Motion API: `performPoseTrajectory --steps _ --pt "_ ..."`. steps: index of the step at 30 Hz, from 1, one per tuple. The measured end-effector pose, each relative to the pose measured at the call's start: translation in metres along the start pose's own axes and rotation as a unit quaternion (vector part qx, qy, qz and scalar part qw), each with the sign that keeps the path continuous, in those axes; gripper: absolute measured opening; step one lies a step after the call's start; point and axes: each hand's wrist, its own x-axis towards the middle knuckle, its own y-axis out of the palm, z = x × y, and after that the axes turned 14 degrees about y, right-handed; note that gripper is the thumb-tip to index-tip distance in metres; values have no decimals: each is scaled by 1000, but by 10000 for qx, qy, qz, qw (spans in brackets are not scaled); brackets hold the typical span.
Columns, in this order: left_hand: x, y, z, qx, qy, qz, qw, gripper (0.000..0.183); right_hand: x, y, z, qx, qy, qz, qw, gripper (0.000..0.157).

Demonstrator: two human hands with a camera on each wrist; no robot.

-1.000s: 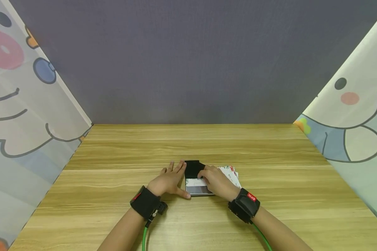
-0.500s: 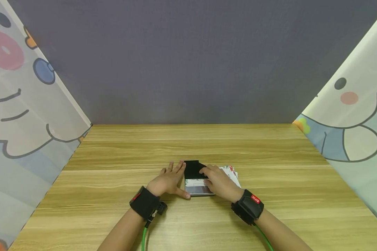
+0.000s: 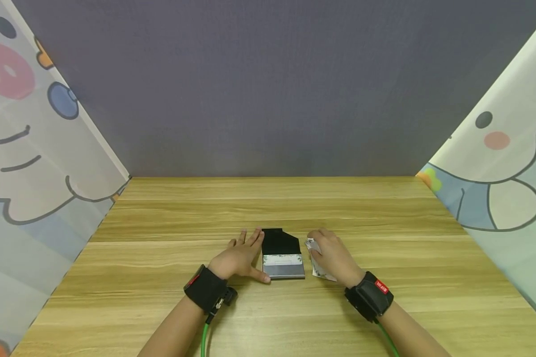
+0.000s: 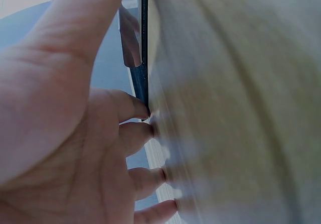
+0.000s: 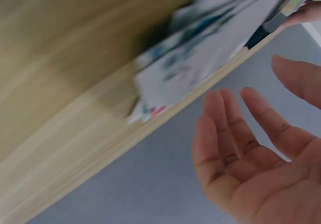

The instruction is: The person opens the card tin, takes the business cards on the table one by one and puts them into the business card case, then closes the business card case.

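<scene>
A card case lies unfolded on the table, its black lid laid back. Inside it sits a white card with a leafy printed border. My left hand rests with spread fingers along the case's left side, thumb at its near left corner. To the right of the case, several loose printed cards lie overlapping. My right hand is over these cards and hides part of them. In the right wrist view its fingers are loosely bent beside the blurred cards, with nothing between them.
Both hands are over a wood-grain table. A grey panel rises behind its far edge, with cartoon-printed sheets at the sides. Green cables run from the wrist bands.
My right hand has left the case and moved right, over the loose cards. The card in the case and the whole lid now show. My left hand has stayed in place.
</scene>
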Motion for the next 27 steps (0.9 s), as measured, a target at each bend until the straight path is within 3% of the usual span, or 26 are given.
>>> performPoseTrajectory --steps 9,18,27 --pt "0 0 1 34 -40 25 10000 112 -3 -3 -14 -393 274 -93 9988 40" --pt "1 1 1 23 -14 10 10000 112 -7 -6 -17 -483 687 162 9963 58" --pt "0 -1 -2 -42 8 -51 10000 111 -9 -4 -19 -586 592 109 9965 65"
